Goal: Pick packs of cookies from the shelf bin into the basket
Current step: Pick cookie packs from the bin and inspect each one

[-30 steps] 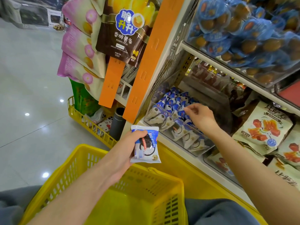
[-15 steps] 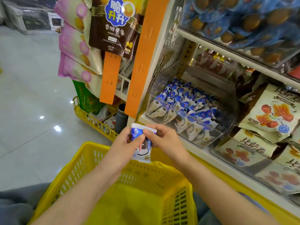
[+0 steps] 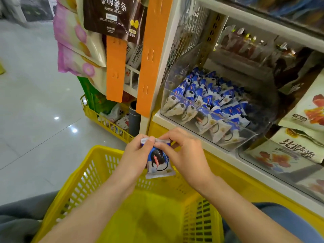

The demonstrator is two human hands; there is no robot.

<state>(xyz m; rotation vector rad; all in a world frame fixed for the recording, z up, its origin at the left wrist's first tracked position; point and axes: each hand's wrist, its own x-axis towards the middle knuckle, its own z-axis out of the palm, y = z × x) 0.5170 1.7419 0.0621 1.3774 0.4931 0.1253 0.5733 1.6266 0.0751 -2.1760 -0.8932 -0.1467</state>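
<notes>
The brown hanging bag (image 3: pixel 112 16) reads "POTATO STICKS" and "香脆薯条".

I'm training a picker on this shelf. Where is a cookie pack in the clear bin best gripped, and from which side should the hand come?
Probably pinch the blue top seam of a front-row cookie pack, coming from above and the front, over the low front wall of the clear bin. The packs stand tilted, tops up and tightly packed, so only the tops are free.
</notes>
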